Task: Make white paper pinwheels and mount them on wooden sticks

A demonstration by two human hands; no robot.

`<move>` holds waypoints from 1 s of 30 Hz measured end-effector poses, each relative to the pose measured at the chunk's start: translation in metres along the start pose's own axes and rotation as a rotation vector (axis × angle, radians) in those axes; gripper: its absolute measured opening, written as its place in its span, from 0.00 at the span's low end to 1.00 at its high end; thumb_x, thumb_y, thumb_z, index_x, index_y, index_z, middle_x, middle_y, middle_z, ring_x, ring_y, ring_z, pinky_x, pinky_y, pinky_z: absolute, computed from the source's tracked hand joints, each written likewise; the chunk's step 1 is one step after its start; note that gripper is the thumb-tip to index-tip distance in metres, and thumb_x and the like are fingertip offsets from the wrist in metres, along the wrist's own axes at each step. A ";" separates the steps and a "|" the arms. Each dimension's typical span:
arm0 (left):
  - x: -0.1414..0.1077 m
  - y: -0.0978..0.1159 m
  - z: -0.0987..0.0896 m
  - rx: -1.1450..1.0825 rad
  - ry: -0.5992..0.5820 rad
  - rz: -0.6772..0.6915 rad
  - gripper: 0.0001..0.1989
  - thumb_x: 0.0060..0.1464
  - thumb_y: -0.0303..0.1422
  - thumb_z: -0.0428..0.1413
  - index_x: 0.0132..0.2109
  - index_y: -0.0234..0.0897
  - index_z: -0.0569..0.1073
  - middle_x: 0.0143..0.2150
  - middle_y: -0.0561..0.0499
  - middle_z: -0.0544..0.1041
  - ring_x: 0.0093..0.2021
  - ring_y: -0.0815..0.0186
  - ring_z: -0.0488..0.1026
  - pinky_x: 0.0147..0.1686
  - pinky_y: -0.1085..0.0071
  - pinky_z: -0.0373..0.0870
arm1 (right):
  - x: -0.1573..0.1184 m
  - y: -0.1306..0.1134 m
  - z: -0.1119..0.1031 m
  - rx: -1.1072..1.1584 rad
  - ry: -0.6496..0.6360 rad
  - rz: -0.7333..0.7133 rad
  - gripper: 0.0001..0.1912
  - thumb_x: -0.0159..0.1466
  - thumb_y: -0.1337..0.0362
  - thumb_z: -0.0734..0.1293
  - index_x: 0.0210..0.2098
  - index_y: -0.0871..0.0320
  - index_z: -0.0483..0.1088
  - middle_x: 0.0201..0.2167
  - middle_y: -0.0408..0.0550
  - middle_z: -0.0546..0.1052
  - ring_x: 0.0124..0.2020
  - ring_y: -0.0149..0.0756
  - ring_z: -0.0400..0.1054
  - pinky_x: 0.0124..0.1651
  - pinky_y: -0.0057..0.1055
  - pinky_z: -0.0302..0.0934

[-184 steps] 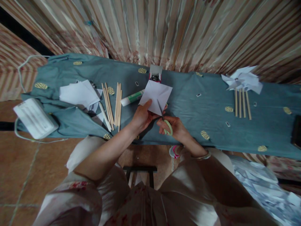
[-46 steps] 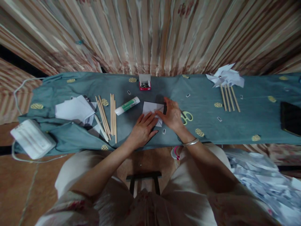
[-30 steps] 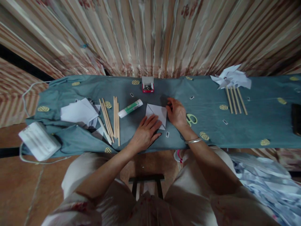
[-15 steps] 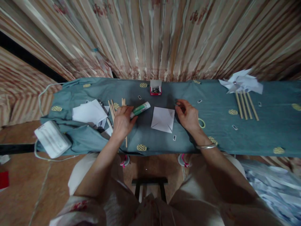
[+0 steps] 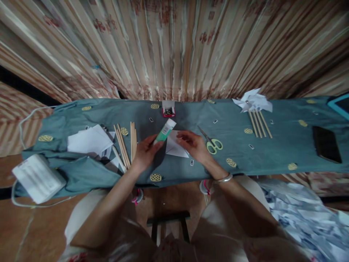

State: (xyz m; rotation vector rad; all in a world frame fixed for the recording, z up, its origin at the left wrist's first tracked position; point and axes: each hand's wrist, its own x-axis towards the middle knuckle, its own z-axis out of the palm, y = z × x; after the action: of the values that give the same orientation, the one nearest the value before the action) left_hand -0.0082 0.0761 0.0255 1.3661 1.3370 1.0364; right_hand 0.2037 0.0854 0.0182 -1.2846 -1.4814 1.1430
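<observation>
My left hand [image 5: 145, 153] grips a green and white glue stick [image 5: 165, 131], which tilts up to the right above the cloth. Beneath and to the right of it lies a square of white paper [image 5: 176, 145] with cut lines near its corners. Over the paper's right part hovers my right hand [image 5: 192, 145], fingers loosely curved and apart, holding nothing visible. Green-handled scissors [image 5: 212, 143] rest just right of that hand. Behind the paper stands a small open red box [image 5: 168, 110] of metal pins.
Wooden sticks [image 5: 122, 145], paper sheets [image 5: 89, 141] and a white box-shaped device [image 5: 39, 178] with a cable are at left. Finished white pinwheels [image 5: 255, 102] on sticks, a dark phone [image 5: 326, 143] and a blue-edged tablet [image 5: 339, 105] are at right.
The glue stick has been raised from the cloth in my left hand. My right hand has moved left over the paper, uncovering the scissors. The view has shifted right.
</observation>
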 end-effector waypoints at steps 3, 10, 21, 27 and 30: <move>-0.008 0.005 0.019 -0.351 -0.185 -0.130 0.24 0.45 0.51 0.66 0.37 0.33 0.80 0.26 0.52 0.74 0.27 0.70 0.67 0.31 0.73 0.65 | -0.005 -0.007 0.008 0.348 -0.142 0.079 0.20 0.53 0.50 0.76 0.41 0.53 0.77 0.40 0.46 0.81 0.40 0.37 0.75 0.45 0.35 0.70; -0.018 0.013 0.035 -0.748 -0.345 -0.393 0.21 0.40 0.46 0.72 0.33 0.32 0.80 0.27 0.51 0.76 0.26 0.74 0.68 0.28 0.77 0.66 | -0.012 -0.016 0.011 0.624 -0.243 0.266 0.21 0.50 0.53 0.79 0.40 0.56 0.79 0.35 0.43 0.81 0.32 0.31 0.73 0.37 0.29 0.70; -0.022 0.018 0.034 -0.734 -0.372 -0.493 0.20 0.41 0.45 0.71 0.32 0.31 0.79 0.30 0.51 0.76 0.24 0.76 0.65 0.26 0.77 0.64 | -0.018 -0.012 0.013 0.627 -0.113 0.271 0.20 0.48 0.49 0.79 0.33 0.57 0.80 0.27 0.42 0.80 0.29 0.31 0.71 0.38 0.30 0.68; -0.020 0.003 0.021 -0.354 -0.253 -0.237 0.24 0.50 0.47 0.64 0.46 0.33 0.79 0.34 0.49 0.79 0.28 0.71 0.69 0.31 0.73 0.67 | -0.015 -0.003 -0.002 0.727 0.101 0.363 0.21 0.48 0.47 0.80 0.30 0.56 0.76 0.27 0.42 0.80 0.27 0.28 0.72 0.33 0.25 0.68; -0.006 -0.009 0.008 0.151 -0.132 0.108 0.19 0.54 0.38 0.60 0.51 0.36 0.78 0.43 0.47 0.80 0.43 0.61 0.75 0.47 0.64 0.71 | -0.014 0.004 -0.008 0.741 0.127 0.401 0.23 0.46 0.44 0.79 0.29 0.55 0.75 0.24 0.42 0.79 0.24 0.28 0.70 0.30 0.25 0.68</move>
State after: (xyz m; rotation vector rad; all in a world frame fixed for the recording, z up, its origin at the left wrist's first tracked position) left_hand -0.0026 0.0698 0.0157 1.6063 1.2752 0.9136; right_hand 0.2135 0.0726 0.0160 -1.1013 -0.5981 1.6301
